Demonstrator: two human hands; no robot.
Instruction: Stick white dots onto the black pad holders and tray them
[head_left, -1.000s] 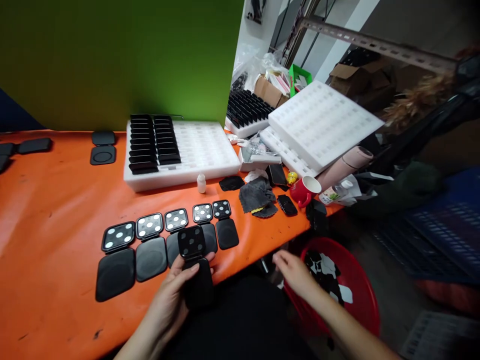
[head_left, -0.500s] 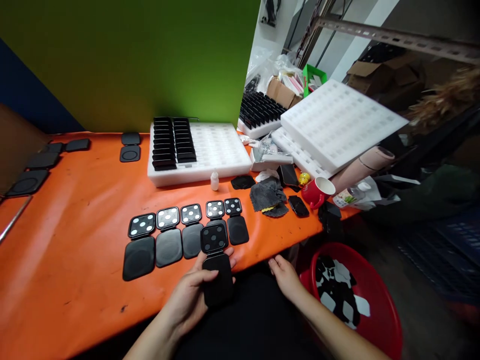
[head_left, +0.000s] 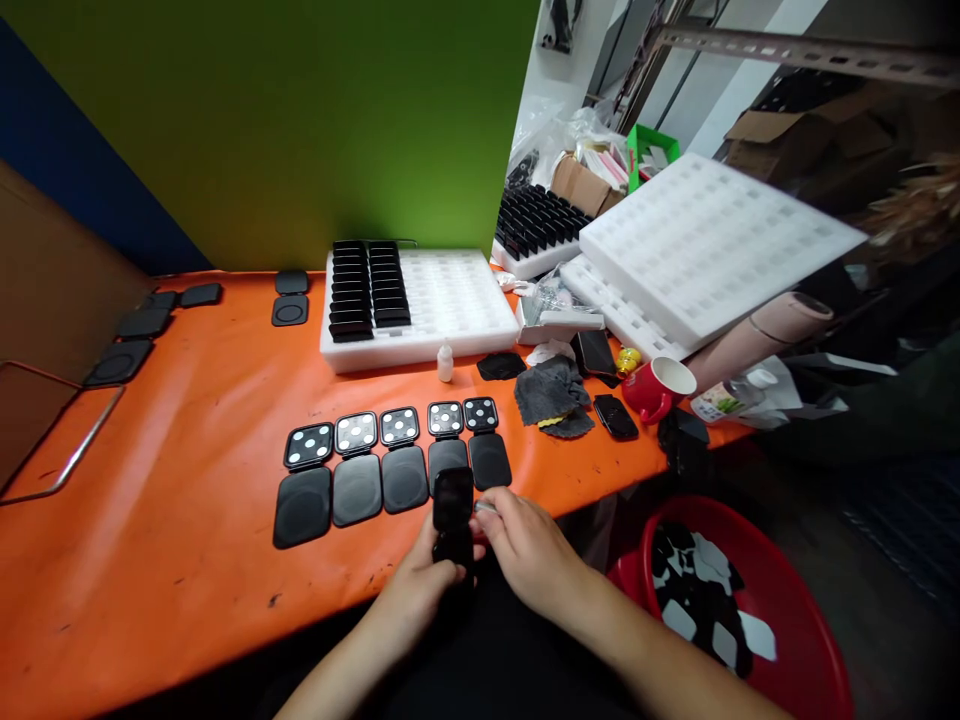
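Observation:
My left hand [head_left: 427, 570] is closed around a black folding pad [head_left: 453, 500], two square panels joined by a hinge, held tilted over the table's front edge. Close beside it, my right hand [head_left: 525, 545] is closed, thumb and forefinger pinching a small, pale, shiny object [head_left: 486, 507] by the pad's right side; its kind is too small to tell. Just beyond the hands, several similar pads lie unfolded in a row, each with a dotted upper panel [head_left: 309, 446] and a plain black lower panel [head_left: 302, 508].
A white foam tray [head_left: 450, 300] with upright black pads stands at the back. Nearby are a small white bottle [head_left: 445, 363], a grey cloth [head_left: 553, 388] and a red mug [head_left: 658, 388]. A red basin [head_left: 814, 640] of scraps sits below right. A metal wire frame [head_left: 90, 445] lies left.
My right hand has come up from the table edge to the pad, pinching a small pale object. The pad in my left hand has tilted, hiding its dots. The view has swung slightly left.

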